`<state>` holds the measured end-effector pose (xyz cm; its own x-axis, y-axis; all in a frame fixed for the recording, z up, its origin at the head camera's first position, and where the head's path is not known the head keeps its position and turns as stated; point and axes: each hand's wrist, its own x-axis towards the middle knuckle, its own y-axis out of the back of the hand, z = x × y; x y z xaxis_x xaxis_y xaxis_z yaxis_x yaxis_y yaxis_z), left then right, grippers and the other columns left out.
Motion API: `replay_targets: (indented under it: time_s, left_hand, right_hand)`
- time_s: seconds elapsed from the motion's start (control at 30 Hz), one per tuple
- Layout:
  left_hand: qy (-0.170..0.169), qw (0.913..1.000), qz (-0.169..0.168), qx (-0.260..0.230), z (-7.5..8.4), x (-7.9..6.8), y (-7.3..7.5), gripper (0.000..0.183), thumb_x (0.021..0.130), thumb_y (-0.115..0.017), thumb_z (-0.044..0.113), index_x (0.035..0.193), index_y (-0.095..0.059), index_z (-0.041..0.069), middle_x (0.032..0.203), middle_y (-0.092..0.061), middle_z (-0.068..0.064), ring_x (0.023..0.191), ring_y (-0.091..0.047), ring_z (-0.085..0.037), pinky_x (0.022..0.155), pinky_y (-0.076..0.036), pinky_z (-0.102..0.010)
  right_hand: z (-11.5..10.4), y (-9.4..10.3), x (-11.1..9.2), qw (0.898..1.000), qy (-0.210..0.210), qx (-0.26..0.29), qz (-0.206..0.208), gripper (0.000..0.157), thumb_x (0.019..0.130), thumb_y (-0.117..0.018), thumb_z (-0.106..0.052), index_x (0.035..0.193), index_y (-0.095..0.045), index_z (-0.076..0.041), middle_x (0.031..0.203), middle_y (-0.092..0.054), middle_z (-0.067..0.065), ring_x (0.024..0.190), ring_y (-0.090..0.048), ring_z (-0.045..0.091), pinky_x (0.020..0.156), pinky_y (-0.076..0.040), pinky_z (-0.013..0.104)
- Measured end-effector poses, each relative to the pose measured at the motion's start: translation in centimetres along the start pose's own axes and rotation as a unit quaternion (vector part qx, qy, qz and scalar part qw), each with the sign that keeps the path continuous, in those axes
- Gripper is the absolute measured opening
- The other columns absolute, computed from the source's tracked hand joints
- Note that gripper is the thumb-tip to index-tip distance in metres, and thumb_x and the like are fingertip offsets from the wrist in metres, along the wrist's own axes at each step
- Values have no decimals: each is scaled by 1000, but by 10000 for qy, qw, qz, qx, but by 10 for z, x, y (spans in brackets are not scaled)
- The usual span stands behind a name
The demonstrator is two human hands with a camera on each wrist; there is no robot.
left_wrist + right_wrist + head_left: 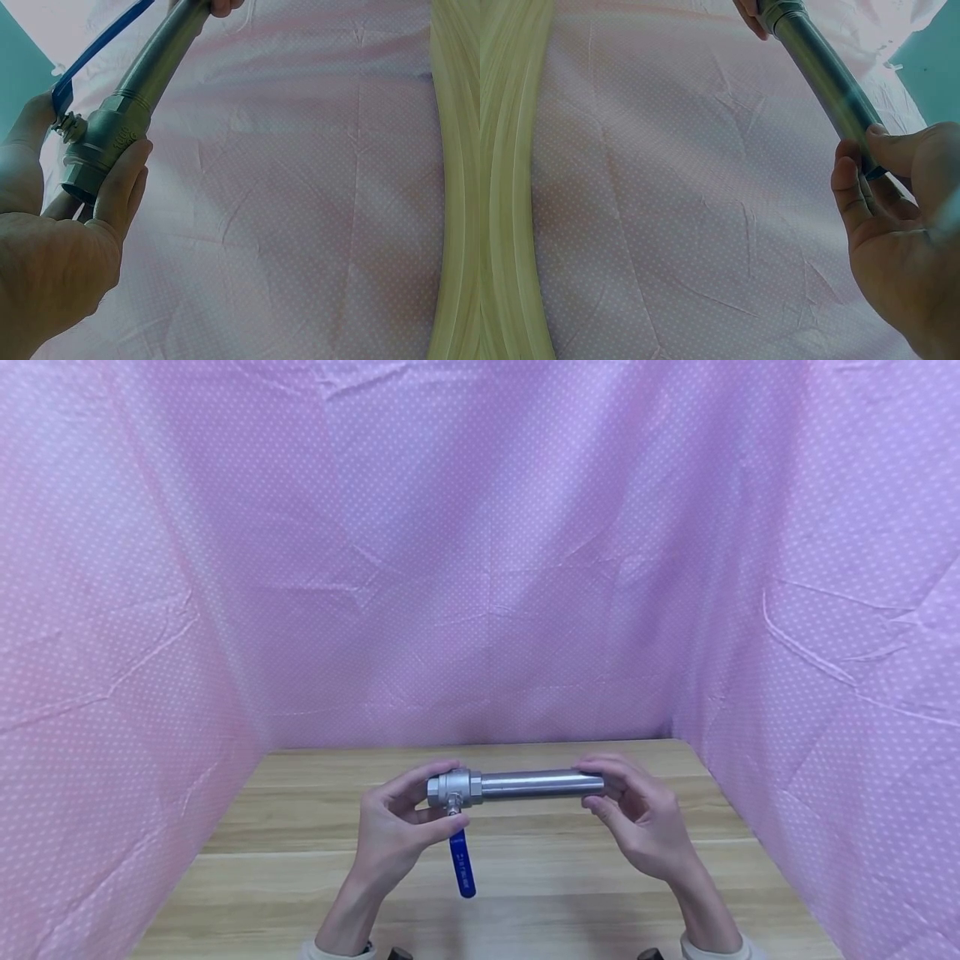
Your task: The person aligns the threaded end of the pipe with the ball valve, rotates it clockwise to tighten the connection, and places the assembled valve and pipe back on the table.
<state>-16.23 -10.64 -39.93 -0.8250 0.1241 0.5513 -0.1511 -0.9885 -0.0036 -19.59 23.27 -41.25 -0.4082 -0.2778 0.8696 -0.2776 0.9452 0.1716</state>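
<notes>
A silver ball valve (454, 787) with a blue lever handle (463, 867) is joined at its right end to a steel pipe (536, 784). My left hand (393, 827) grips the valve body, its thumb across the base of the handle. The handle points down toward me in the head view. At the pipe's far end, my right hand (641, 818) pinches the tube between thumb and fingers. Valve and pipe lie level between both hands, held above the wooden table. In the left wrist view, raised markings show on the valve body (112, 135).
The light wooden tabletop (292, 827) spreads beneath the hands. Pink dotted cloth (480, 568) hangs behind it and along both sides. Two small dark objects (400, 953) show at the bottom edge of the head view.
</notes>
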Motion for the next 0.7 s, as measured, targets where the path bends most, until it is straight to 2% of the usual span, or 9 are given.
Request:
replay_targets:
  time_s: [0.27,0.37,0.53,0.6,0.7]
  left_hand:
    - [46,10000,-12,24,0,-1,0,63,82,-90,-15,141,-71,-8,136,-82,-6,116,-80,-16,97,-74,-38]
    - [32,10000,-3,32,0,-1,0,62,81,-90,-16,141,-71,-8,136,-82,-5,115,-80,-16,97,-74,-38]
    - [43,10000,3,28,0,-1,0,63,81,-90,-16,140,-71,-9,136,-82,-3,115,-80,-16,97,-74,-38]
    - [55,10000,11,38,0,-1,0,63,81,-90,-16,141,-71,-9,136,-82,-3,116,-80,-16,97,-74,-39]
    - [55,10000,17,48,0,0,0,63,81,-90,-16,140,-71,-9,136,-82,-4,116,-80,-16,97,-74,-39]
  right_hand:
    - [-2,0,-2,9992,-187,-352,77,46,91,-70,30,135,-65,19,129,-75,10,101,-74,8,79,-67,17]
    - [-3,0,-3,9981,-281,-536,79,48,90,-70,31,135,-66,16,120,-75,8,97,-75,6,77,-68,17]
    - [-4,1,-4,9963,-348,-780,72,54,86,-67,34,136,-67,14,102,-74,13,88,-74,6,69,-66,18]
    - [-4,1,-3,9967,-377,-718,79,55,86,-67,35,136,-66,14,103,-76,12,88,-75,6,68,-66,18]
    - [-3,2,-3,9985,-328,-436,44,52,88,-68,33,137,-64,18,118,-79,9,96,-76,7,74,-67,17]
